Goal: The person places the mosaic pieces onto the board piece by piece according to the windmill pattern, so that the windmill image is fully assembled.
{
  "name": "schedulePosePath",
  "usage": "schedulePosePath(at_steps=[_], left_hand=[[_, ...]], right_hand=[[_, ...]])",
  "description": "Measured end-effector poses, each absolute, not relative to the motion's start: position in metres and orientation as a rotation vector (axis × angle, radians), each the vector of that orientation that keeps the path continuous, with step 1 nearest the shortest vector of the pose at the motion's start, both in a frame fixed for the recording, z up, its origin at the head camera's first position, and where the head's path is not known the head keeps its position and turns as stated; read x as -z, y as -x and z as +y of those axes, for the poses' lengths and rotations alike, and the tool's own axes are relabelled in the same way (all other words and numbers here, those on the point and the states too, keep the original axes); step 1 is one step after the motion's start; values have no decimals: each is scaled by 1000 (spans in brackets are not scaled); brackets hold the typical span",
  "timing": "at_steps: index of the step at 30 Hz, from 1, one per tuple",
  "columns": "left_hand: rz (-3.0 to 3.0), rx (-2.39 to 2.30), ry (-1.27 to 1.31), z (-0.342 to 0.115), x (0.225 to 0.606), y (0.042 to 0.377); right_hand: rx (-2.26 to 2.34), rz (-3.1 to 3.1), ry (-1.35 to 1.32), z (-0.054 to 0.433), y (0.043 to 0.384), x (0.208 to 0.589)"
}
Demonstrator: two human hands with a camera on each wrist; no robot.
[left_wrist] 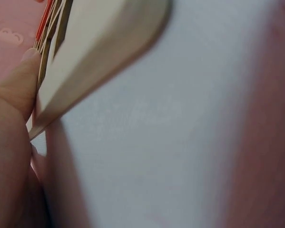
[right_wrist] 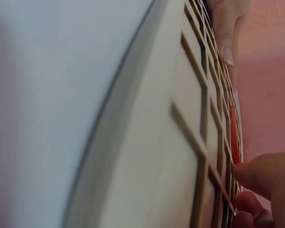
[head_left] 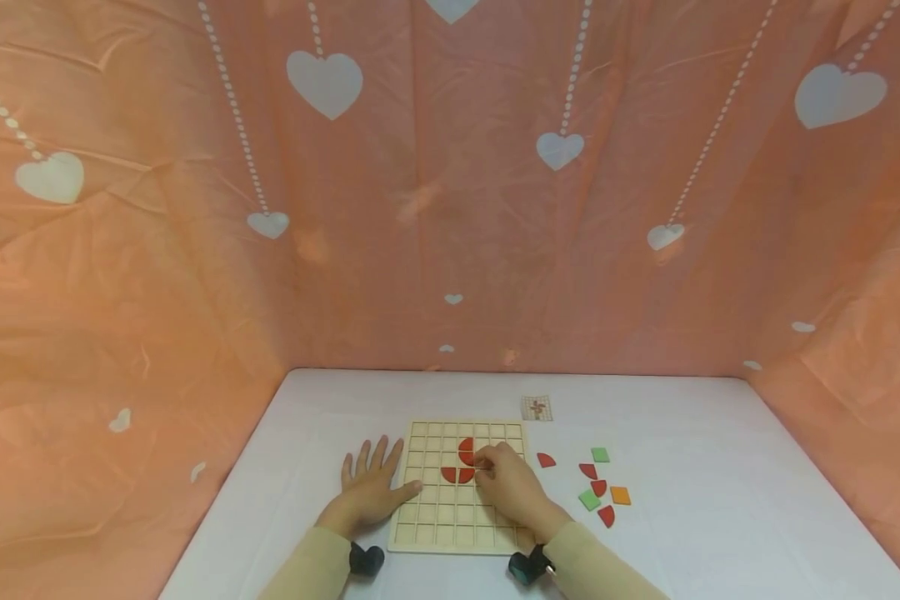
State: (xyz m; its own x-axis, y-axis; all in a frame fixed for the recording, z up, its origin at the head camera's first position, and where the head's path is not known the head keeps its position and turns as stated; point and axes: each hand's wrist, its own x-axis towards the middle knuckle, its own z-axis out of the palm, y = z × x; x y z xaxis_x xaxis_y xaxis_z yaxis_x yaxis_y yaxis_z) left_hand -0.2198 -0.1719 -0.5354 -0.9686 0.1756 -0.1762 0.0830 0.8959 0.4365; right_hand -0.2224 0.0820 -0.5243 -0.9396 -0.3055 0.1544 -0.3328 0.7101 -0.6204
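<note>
A light wooden grid board (head_left: 427,533) lies on the table. Several red quarter-circle pieces (head_left: 449,474) sit in its middle cells. My right hand (head_left: 513,487) is over the board, curled thumb and fingertips pinching at a red quarter-circle piece beside them, mostly hidden in the head view. In the right wrist view, a red strip (right_wrist: 234,135) runs up to the thumb, with a sliver of red between thumb and fingers. My left hand (head_left: 371,492) lies spread at the board's left side, its thumb resting on the edge cells, as the left wrist view shows too.
Right of the board lie loose red quarter-circles (head_left: 545,460), green squares (head_left: 600,455) and an orange square (head_left: 620,496). A small pattern card (head_left: 537,407) lies beyond the board's far right corner. An orange curtain with hearts (head_left: 450,250) surrounds the white table (head_left: 690,467).
</note>
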Motion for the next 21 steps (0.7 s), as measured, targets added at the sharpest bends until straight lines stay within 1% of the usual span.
schedulePosePath(at_steps=[7,12,21], left_hand=[[2868,-664,-199,-174,540,221],[2851,-680,-210,-171,531,217],[2852,-667,-196,-171,532,218]], right_hand=[[-1059,-2863,-436,78,221,524],[-1052,-2853,-331,72,222,528],[-1071,-2837,-298,72,222,533]])
